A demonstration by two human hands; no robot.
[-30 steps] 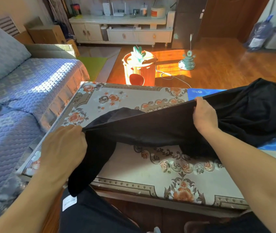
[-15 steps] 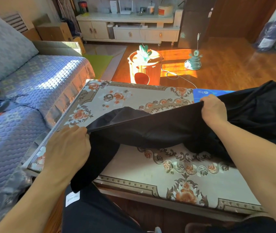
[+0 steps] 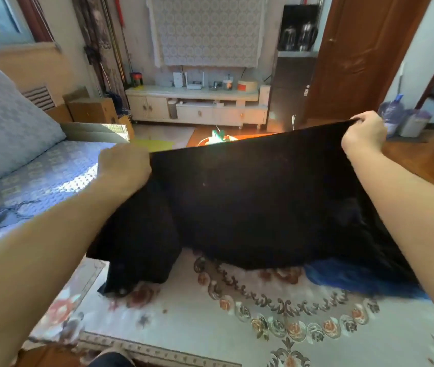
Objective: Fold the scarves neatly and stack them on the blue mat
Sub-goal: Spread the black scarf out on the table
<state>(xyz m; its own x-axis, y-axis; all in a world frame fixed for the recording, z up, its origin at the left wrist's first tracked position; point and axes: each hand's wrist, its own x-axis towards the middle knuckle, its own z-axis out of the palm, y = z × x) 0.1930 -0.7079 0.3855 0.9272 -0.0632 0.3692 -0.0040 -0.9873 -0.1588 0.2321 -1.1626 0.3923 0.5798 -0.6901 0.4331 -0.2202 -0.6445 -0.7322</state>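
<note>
Above a floral-patterned table (image 3: 237,327), a plain black scarf (image 3: 250,197) is held stretched, its lower edge sagging. Its top edge is gripped by the left hand (image 3: 124,165) and pinched by the right hand (image 3: 364,133).

Both hands, left hand (image 3: 124,165) and right hand (image 3: 364,135), have lifted the black scarf (image 3: 250,200) from mid-frame to upper frame, stretched taut.

no readable text, label, brand or number anywhere in view
</note>
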